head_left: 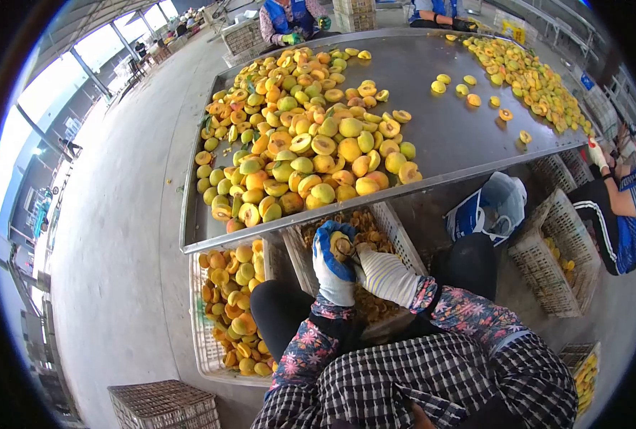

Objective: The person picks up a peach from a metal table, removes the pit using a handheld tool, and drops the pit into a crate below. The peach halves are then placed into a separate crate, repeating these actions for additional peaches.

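My left hand [333,268], in a white and blue glove, is wrapped round a halved peach [341,245] with its cut face up. Beside it my right hand [386,275], in a striped white glove, is closed, its fingertips meeting the fruit; whatever it holds is too small to make out. Both hands are above a crate [402,239] with brown pits and scraps inside. Just beyond them lies a big heap of halved yellow peaches [311,143] on the metal table [418,86].
A crate of peach halves [236,314] stands to the left of my legs. Right of my knees are a blue and white bucket [487,207] and another crate [555,257]. A co-worker [622,207] sits at the right; two more sit beyond the table. An upturned-looking crate [164,404] is at lower left.
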Tool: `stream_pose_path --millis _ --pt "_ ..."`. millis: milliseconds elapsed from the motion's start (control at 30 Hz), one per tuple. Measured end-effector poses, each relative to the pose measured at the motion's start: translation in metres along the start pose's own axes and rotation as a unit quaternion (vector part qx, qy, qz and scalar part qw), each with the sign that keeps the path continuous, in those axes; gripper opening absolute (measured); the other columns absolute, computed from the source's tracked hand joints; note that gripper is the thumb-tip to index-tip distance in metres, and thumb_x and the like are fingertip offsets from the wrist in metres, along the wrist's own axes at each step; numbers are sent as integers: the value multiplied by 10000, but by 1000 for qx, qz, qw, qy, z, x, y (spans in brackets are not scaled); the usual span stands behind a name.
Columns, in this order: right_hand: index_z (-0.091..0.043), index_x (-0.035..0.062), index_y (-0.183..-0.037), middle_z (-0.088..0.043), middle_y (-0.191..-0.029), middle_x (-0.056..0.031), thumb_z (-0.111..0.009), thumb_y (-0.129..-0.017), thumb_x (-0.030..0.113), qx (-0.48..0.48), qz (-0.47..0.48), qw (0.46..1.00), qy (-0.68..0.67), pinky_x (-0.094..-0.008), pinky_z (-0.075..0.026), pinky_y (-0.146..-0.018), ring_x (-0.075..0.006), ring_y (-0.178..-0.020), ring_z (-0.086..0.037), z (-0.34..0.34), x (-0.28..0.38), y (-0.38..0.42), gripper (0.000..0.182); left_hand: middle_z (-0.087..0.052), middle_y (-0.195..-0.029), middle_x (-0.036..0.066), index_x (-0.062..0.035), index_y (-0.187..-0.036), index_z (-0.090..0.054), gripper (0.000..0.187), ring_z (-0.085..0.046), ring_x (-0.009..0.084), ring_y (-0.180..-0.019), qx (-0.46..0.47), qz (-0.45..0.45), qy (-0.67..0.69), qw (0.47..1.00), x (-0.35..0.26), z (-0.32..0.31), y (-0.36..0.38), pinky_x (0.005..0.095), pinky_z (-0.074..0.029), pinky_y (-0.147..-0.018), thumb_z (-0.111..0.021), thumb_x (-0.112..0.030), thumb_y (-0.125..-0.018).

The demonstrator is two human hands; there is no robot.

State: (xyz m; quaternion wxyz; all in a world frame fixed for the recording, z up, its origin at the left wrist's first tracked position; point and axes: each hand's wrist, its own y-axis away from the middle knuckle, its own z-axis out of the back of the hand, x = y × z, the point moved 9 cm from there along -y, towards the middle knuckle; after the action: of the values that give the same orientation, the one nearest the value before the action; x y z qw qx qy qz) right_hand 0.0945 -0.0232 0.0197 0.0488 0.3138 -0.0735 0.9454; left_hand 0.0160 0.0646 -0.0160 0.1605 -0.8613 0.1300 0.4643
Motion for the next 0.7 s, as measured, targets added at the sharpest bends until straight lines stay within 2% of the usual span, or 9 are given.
stream_pose_path --millis 100,167,233,300,533,667,700 --pt "-490 -24 -1084 -632 -781 -260 -553 -928 224 -40 13 999 25 -514 -509 -649 -455 -750 -631 2 0 -1 300 -553 -1150 123 30 -1282 -483 325 -597 217 -1065 -33 -45 -35 998 -14 -5 -1 363 -509 -965 -492 -76 -974" --pt "-492 -19 -1088 -626 -756 -254 -562 -921 214 -58 23 998 22 -510 -511 -632 -450 -739 -632 4 3 2 296 -578 -1130 88 -26 -1257 -518 300 -591 212 -1055 -58 -37 -33 997 -17 -7 0 355 -496 -968 -450 -195 -1018" --pt "-493 -19 -1090 -626 -757 -254 -574 -913 208 -78 27 996 -13 -509 -509 -622 -446 -724 -631 7 6 4 298 -583 -1154 80 -61 -1272 -522 312 -582 216 -1081 -56 -11 27 998 -18 -11 4 357 -475 -999 -429 -247 -1040" --pt "-494 -19 -1089 -625 -758 -256 -585 -908 205 -90 30 995 -26 -508 -507 -614 -443 -711 -630 7 7 6 302 -582 -1156 82 -59 -1264 -522 304 -579 222 -1083 -60 -18 -4 998 -18 -7 4 362 -470 -1007 -428 -242 -1040" --pt "-499 -22 -1079 -624 -761 -263 -596 -905 226 -55 17 998 -1 -517 -500 -625 -452 -720 -623 -3 6 2 319 -584 -1134 90 -43 -1227 -509 268 -577 231 -1098 -59 63 173 981 4 2 3 373 -460 -1022 -441 -218 -1036" --pt "-502 -24 -1074 -635 -782 -264 -594 -901 250 -14 18 996 -80 -519 -502 -661 -459 -757 -627 -6 6 4 336 -580 -1132 119 5 -1180 -518 262 -618 231 -1032 5 -27 -10 1000 -8 3 4 373 -521 -945 -431 -203 -1047" --pt "-501 -25 -1079 -639 -790 -263 -592 -902 256 4 16 998 -53 -517 -502 -670 -458 -766 -630 -3 8 3 345 -581 -1128 120 4 -1175 -519 253 -622 227 -1023 31 -47 -60 997 -11 3 3 368 -525 -939 -429 -195 -1047"
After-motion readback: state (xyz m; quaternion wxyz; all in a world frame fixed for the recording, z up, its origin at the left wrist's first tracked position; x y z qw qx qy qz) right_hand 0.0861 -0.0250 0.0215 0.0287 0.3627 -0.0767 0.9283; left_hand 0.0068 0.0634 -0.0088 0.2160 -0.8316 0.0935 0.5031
